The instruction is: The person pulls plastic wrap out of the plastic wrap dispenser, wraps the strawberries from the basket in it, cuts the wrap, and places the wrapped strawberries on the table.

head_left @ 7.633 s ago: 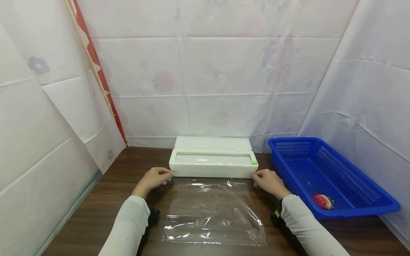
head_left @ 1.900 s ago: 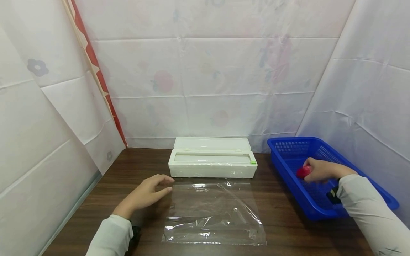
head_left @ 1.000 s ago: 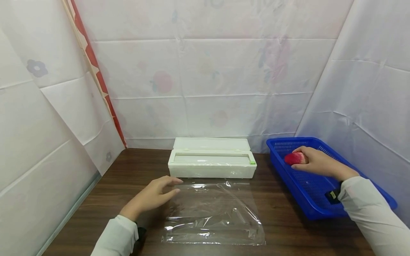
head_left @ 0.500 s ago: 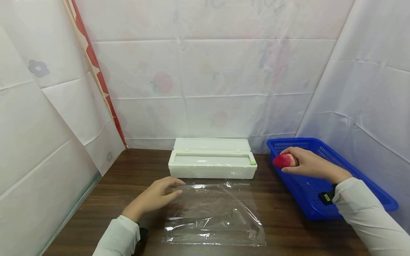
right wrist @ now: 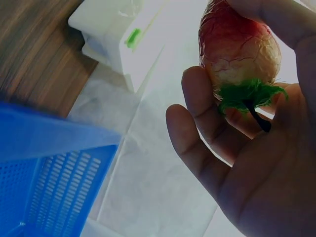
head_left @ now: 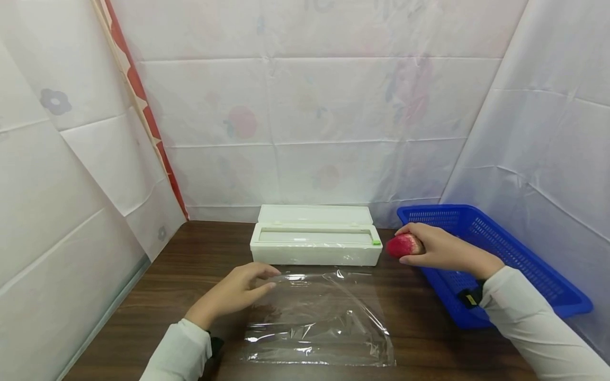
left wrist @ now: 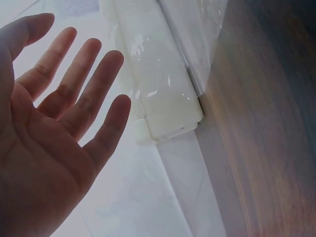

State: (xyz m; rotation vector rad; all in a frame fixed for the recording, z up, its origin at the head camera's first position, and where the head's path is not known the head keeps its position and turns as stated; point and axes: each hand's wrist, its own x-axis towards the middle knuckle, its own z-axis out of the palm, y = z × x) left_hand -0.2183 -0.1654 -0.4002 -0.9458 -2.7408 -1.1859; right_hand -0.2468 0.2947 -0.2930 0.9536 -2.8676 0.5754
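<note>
My right hand [head_left: 445,251] grips an artificial strawberry [head_left: 402,246] between thumb and fingers, held up over the left rim of the blue basket. In the right wrist view the strawberry [right wrist: 239,47] is red fading to cream, with a green leafy top and dark stem facing the palm. My left hand [head_left: 233,291], fingers relaxed and holding nothing, hovers by the upper left corner of a sheet of clear plastic wrap [head_left: 319,309]. That sheet lies wrinkled on the table, running from the front of a white wrap dispenser [head_left: 314,256] whose lid is up.
The blue perforated basket [head_left: 538,267] stands at the right, near the side sheet. A small green slider [head_left: 376,242] sits at the dispenser's right end. Dark wood table [head_left: 190,254] surrounds the wrap, and white printed sheets [head_left: 305,106] wall in the back and sides.
My right hand let go of the wrap's edge, picked the strawberry out of the basket and carried it left over the rim. My left hand left the wrap's corner and drifted slightly right.
</note>
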